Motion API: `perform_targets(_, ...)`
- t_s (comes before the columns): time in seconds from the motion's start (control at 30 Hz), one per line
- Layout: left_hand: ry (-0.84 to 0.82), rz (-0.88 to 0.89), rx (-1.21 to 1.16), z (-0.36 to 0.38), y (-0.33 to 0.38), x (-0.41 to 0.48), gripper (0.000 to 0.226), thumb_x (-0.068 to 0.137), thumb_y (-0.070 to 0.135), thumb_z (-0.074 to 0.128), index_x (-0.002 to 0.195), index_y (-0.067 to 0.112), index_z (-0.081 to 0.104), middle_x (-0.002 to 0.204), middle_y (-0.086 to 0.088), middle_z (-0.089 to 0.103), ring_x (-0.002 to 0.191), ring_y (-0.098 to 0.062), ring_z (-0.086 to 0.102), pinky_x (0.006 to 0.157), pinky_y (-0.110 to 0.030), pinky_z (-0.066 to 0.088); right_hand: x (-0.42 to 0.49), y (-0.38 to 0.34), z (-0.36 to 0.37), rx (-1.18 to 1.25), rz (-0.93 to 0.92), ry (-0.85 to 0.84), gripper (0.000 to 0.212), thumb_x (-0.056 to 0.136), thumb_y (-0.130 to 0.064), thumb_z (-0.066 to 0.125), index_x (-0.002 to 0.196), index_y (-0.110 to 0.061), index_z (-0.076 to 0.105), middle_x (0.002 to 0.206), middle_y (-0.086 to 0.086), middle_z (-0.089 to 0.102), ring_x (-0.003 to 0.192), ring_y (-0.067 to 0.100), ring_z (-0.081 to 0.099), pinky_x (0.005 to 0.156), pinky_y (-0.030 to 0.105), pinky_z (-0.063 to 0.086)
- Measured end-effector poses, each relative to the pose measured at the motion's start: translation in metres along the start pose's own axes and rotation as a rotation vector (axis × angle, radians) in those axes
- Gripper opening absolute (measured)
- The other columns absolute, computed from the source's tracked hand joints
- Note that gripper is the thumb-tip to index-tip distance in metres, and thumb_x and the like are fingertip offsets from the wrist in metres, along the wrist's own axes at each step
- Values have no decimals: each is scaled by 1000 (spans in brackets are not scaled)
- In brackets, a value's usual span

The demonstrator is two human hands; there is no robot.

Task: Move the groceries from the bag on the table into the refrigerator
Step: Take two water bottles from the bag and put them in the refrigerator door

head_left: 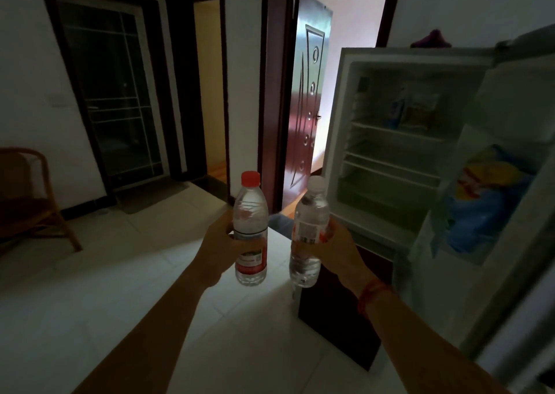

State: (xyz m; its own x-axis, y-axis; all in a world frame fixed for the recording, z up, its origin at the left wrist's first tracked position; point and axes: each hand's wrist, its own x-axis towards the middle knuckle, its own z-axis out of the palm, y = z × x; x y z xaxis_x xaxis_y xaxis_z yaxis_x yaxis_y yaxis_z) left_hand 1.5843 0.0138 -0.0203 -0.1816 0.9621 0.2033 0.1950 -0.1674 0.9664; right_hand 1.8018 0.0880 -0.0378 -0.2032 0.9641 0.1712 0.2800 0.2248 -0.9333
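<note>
- Above pale floor tiles (120,273), the left hand (220,243) is wrapped round a red-capped bottle (250,228), upright, cap up.
- Beside it, the right hand (339,249) grips a white-capped bottle (309,228), neck tilted slightly right; label writing on both is too blurred to read.
- Beyond, right, the refrigerator (335,141) stands open; farther back, a patterned door (306,99) stands ajar.

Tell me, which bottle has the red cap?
The left bottle, gripped by the left hand, has the red cap; the right bottle, in the right hand, has a white one.
</note>
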Motion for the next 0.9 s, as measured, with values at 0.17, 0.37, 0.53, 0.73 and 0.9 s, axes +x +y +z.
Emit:
perform_targets(0.17, -18, 36, 27, -6, -13, 95, 49, 77, 6, 77, 111, 34, 57, 106, 6, 69, 94, -7, 68, 76, -21, 53, 91, 5, 10, -27, -9, 9, 73, 54, -37, 88, 117, -17, 58, 107, 0, 69, 102, 21, 67, 92, 51, 55)
perform_targets(0.37, -71, 39, 26, -3, -35, 193, 49, 76, 5, 77, 109, 34, 57, 104, 7, 69, 95, -8, 67, 74, -20, 51, 173, 23, 11, -48, 63, 57, 71, 59, -21, 91, 122, -18, 58, 113, 1, 69, 105, 22, 66, 94, 50, 54)
perform_targets(0.53, -152, 43, 16, 6, -61, 266, 51, 74, 7, 80, 115, 29, 59, 103, 7, 71, 96, -11, 69, 73, -19, 52, 224, 41, 9, -44, 121, 132, 66, 56, -14, 91, 114, -18, 62, 105, 0, 71, 97, 20, 69, 88, 45, 57)
perform_targets(0.73, -343, 15, -48, 24, -88, 359, 56, 69, 0, 82, 116, 20, 62, 104, 0, 73, 95, -11, 71, 72, -22, 54, 278, 63, 3, -7, 202, 292, 68, 45, -17, 92, 106, -29, 64, 100, -4, 73, 93, 17, 71, 85, 46, 58)
perform_targets(0.9, -506, 11, -89, 46, -101, 437, 56, 69, -3, 81, 118, 14, 60, 106, -5, 72, 98, -18, 70, 82, -36, 56, 314, 66, -6, -23, 268, 424, 68, 57, -12, 91, 114, -28, 58, 104, -9, 70, 96, 10, 67, 77, 28, 55)
